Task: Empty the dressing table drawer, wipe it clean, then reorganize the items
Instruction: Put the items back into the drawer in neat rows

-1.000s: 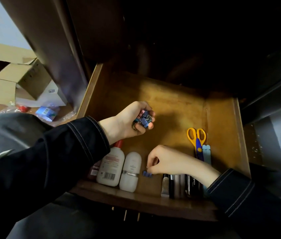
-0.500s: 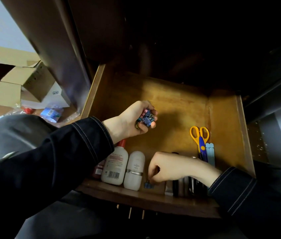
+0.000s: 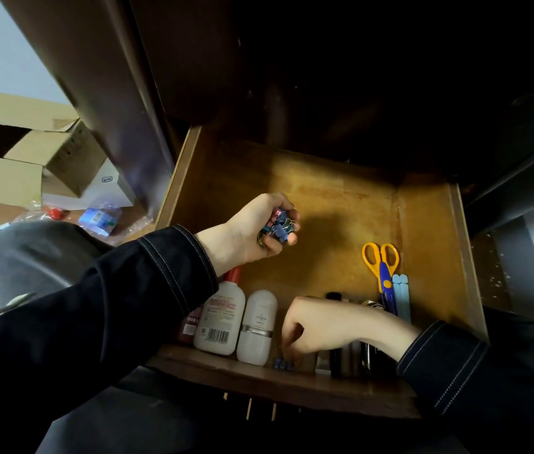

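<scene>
The wooden drawer (image 3: 341, 204) is pulled out below me. My left hand (image 3: 252, 229) hovers over its left half and grips a bunch of small binder clips (image 3: 278, 226). My right hand (image 3: 321, 326) is down at the front wall, fingertips curled at a small blue binder clip (image 3: 283, 363) on the drawer floor. Two white bottles lie at the front left: one with a red cap and barcode (image 3: 220, 317), one with a silver band (image 3: 257, 326). Yellow-handled scissors (image 3: 382, 267) and pale blue sticks (image 3: 401, 296) lie at the right, dark pens (image 3: 336, 358) under my right wrist.
Open cardboard boxes (image 3: 30, 158) stand on the floor at the left, with a blue packet (image 3: 98, 219) and plastic wrappers beside them. The dark dressing table body (image 3: 324, 77) overhangs the back of the drawer. My knee (image 3: 36, 253) is left of the drawer.
My right hand has moved toward the drawer's front wall with the small blue clip at its fingertips. My left hand keeps its bunch of clips nearly in place.
</scene>
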Tool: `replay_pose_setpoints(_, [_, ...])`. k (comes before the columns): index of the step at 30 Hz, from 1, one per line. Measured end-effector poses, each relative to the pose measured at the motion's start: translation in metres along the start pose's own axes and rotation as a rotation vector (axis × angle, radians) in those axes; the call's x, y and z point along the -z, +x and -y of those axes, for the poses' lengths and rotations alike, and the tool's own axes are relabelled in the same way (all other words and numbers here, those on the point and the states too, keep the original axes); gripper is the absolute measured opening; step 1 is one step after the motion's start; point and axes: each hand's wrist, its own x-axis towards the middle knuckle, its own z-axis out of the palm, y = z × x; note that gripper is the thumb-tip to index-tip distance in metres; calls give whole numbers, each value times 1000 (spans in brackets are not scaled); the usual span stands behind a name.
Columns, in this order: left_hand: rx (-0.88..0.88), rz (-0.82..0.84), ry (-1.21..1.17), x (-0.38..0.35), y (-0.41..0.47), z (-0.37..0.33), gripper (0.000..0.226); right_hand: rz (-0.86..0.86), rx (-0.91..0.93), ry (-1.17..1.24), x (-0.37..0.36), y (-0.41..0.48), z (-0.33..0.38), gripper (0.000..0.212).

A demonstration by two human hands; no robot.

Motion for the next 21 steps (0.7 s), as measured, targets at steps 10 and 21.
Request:
replay_pose_setpoints(10, [150, 93, 16, -3, 0, 5, 27, -838, -140, 340, 56, -24, -15, 24])
replay_pose_setpoints(21, [121, 109, 183, -6, -1, 4, 37, -1051, -29, 332, 54, -25, -5, 9])
